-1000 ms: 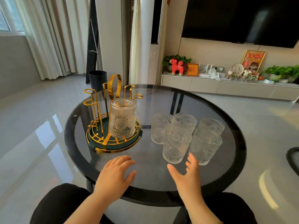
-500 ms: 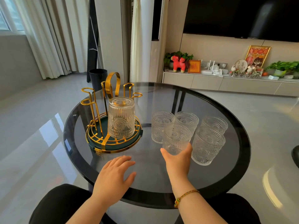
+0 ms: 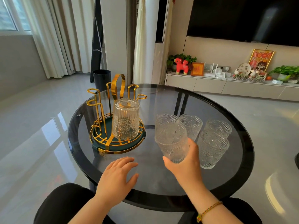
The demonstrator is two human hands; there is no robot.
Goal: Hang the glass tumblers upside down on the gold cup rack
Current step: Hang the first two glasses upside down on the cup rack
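Observation:
The gold cup rack (image 3: 103, 120) with a green base stands on the left of the round glass table (image 3: 239, 131). One glass tumbler (image 3: 125, 118) hangs upside down on its front peg. My right hand (image 3: 187, 165) grips an upright tumbler (image 3: 172, 143) by its base and holds it lifted above the table, right of the rack. Several more upright tumblers (image 3: 212, 147) stand clustered behind and to the right of it. My left hand (image 3: 119, 177) lies flat on the glass in front of the rack, fingers apart, holding nothing.
Several gold pegs on the rack's left and back carry nothing. A dark bin (image 3: 102, 78) stands on the floor behind the table. A low cabinet (image 3: 210, 85) with ornaments and plants runs along the far wall under a television (image 3: 242, 18).
My right hand reached forward, closed on the nearest tumbler and lifted it off the table. My left hand stayed flat in place.

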